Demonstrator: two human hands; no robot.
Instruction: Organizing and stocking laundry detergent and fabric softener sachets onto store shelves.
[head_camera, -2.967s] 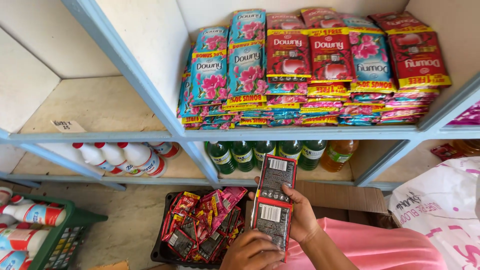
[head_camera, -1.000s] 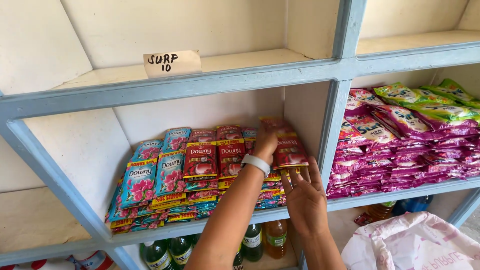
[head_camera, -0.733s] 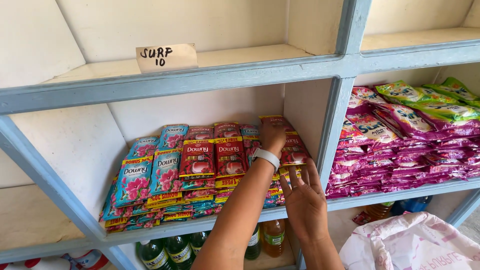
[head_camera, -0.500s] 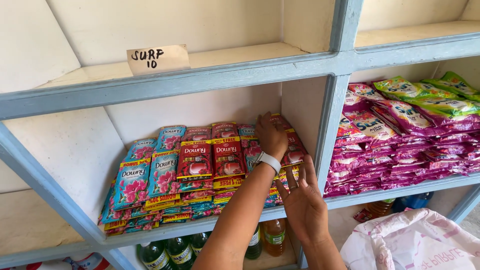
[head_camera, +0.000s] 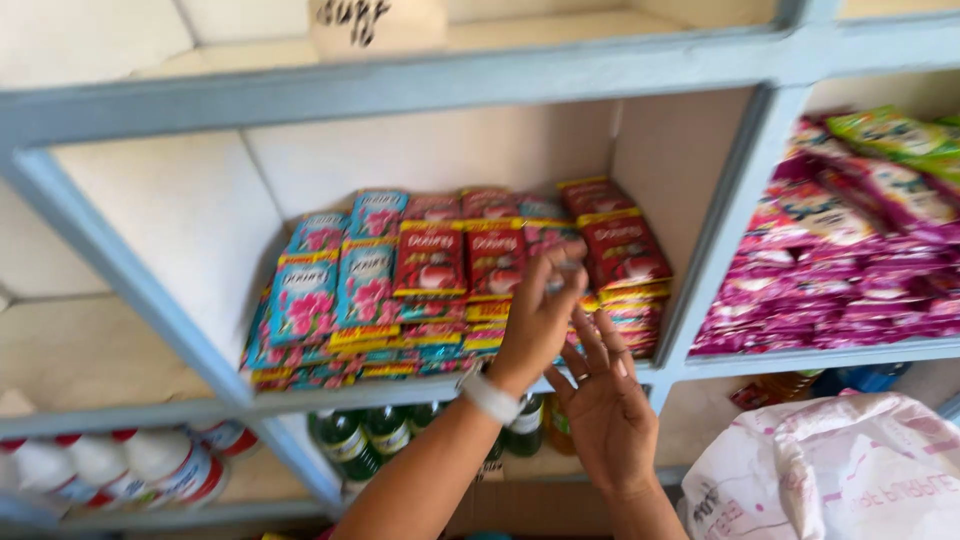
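My left hand, a white band on its wrist, reaches into the middle shelf compartment. Its curled fingertips lie against the red and pink sachets at the right of the stack. Blur hides whether they pinch one. My right hand hovers just below and in front of the shelf edge, fingers spread and holding nothing. Red sachets stand in the centre of the stack, and blue and pink sachets lean at its left.
The shelving has a pale blue frame. Purple sachets fill the right compartment. Green bottles and white bottles with red caps stand on the lower shelf. A white plastic bag sits at lower right. A handwritten card stands on the upper shelf.
My left hand has drawn back and down from the top right of the stack toward the shelf edge. The right hand has sunk a little, and the view has tilted down and blurred.
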